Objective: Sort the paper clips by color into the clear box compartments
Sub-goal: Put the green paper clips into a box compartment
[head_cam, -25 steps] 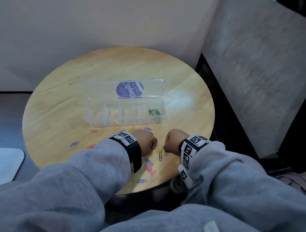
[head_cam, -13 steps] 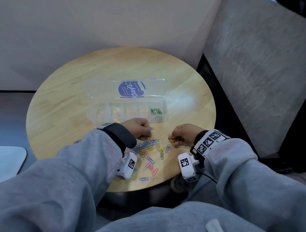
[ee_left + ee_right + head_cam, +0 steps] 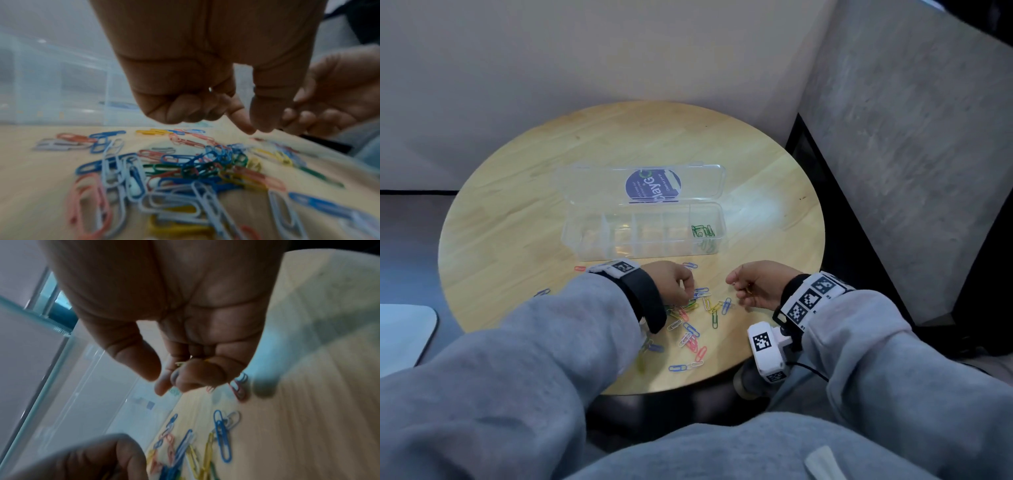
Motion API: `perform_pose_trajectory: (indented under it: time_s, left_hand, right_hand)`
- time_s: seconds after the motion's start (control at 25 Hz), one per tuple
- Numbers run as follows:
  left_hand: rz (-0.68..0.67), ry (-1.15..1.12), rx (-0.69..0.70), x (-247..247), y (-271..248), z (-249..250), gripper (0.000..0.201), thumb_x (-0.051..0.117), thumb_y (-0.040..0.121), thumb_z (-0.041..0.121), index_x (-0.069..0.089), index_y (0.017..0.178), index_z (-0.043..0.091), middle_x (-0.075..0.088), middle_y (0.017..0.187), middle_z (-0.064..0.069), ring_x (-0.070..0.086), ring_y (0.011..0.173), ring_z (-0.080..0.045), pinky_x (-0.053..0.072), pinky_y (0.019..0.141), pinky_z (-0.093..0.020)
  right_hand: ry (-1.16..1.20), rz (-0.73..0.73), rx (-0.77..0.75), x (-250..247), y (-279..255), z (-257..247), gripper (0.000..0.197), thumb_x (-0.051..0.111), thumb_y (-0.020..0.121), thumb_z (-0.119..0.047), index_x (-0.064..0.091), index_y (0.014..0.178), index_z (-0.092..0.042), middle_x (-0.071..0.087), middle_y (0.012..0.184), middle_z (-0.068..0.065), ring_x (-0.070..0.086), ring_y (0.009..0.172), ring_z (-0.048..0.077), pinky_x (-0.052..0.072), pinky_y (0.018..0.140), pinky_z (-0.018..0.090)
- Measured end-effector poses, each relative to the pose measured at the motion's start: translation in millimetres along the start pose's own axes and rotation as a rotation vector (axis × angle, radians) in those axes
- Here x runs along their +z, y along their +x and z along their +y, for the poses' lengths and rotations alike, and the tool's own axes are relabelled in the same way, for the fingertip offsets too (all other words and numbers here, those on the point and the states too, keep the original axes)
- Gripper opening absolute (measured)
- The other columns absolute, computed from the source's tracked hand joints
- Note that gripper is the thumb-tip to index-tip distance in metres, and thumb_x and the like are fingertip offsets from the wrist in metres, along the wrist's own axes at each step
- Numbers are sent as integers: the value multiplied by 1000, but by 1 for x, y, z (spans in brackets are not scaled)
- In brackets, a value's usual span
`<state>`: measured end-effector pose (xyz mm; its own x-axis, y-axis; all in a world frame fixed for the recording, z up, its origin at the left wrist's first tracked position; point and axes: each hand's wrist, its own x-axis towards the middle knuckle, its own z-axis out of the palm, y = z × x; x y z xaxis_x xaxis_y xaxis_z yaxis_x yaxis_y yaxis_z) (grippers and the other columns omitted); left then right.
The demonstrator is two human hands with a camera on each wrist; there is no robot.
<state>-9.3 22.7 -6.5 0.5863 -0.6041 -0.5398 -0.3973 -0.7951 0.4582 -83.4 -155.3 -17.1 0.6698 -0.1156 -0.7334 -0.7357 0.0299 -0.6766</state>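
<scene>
Left hand: fingers curled down over the pile, index tip and thumb nearly touching just above the clips in the left wrist view; whether anything is pinched cannot be told, too blurred. Right hand: held clear of the counter, fingers curled into the palm, a small yellow wire paper clip seen peeking out between thumb and fingers in the right wrist view; how many are held cannot be told.

Between and below the hands, a loose heap of mixed coloured wire paper clips is spread on the round light-wood counter: blue, white, pink, yellow and green, lying flat, long axes in all directions, several overlapped. A few strays are seen left of the left wrist.

Just beyond the hands, the clear plastic compartment box is set with its long axis running left-right, its hinged lid folded open away from the person. Only the rightmost compartment is filled, with dark green paper clips; the other compartments look empty.

Progress is judged early: one colour mostly sorted, though green clips are still seen in the heap. Yellow appears to be the colour in hand. Blue, white and pink are untouched.
</scene>
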Motion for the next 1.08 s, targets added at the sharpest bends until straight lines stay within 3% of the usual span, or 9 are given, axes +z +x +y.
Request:
perform_pose_trajectory:
  time_s: [0.12,0.2,0.28,0.4,0.56,0.68,0.88,1.0,1.08]
  left_hand:
    - [-9,220,18,7,3,10,18,65,77,16,66,93,25,52,78,8,48,77,-14,33,53,-20]
    - [-29,325,30,12,9,13,26,64,77,17,66,100,26,54,91,6,50,83,-15,35,60,-23]
    - [-20,378,29,15,13,13,29,63,75,18,64,102,29,55,96,5,51,85,-16,36,67,-24]
    - [-8,390,33,17,17,9,28,65,75,18,62,101,27,58,98,4,50,85,-17,37,68,-25]
    - [-3,361,34,16,19,6,16,67,76,20,61,89,28,59,93,4,52,84,-17,39,68,-25]
    - [-6,344,23,17,21,3,12,67,76,21,58,81,28,63,94,3,54,83,-16,40,68,-25]
    - [6,121,-2,17,16,-2,18,60,76,12,52,62,22,56,67,7,53,68,-13,40,57,-21]
    - [52,-233,-49,1,8,-8,20,61,76,8,52,61,18,53,56,10,47,54,-9,38,50,-16]
    - [61,-480,-68,-10,3,-13,22,65,72,9,47,60,15,55,62,1,45,57,-12,35,53,-21]
  right_hand:
    - [-346,15,-63,6,-6,-2,20,54,86,0,52,72,-14,51,51,2,45,39,13,32,38,19]
    - [-542,62,-86,11,-13,-4,21,63,82,-1,54,71,-17,53,38,-10,48,31,2,34,35,12]
    - [-769,109,-103,17,-15,-3,19,68,79,-10,56,74,-24,53,47,-10,49,41,5,35,41,15]
    - [-880,140,-106,26,-11,0,19,66,77,-12,58,77,-29,49,59,-5,46,49,13,34,45,19]
    - [-1040,139,-173,34,-4,2,19,64,77,-10,57,81,-27,45,62,-9,44,56,11,32,47,20]
    - [-1119,114,-187,36,-2,-2,14,62,82,-11,56,84,-24,45,65,-10,49,74,16,31,49,18]
    - [-1121,121,-120,34,0,3,8,56,81,-10,60,81,-17,60,83,3,54,77,19,42,65,23]
    - [-1094,113,-96,31,-1,2,8,57,79,-9,61,77,-15,60,78,5,54,69,21,42,59,21]
    - [-934,111,-81,26,-1,-1,12,58,78,-6,59,70,-14,60,72,7,50,55,22,40,52,21]
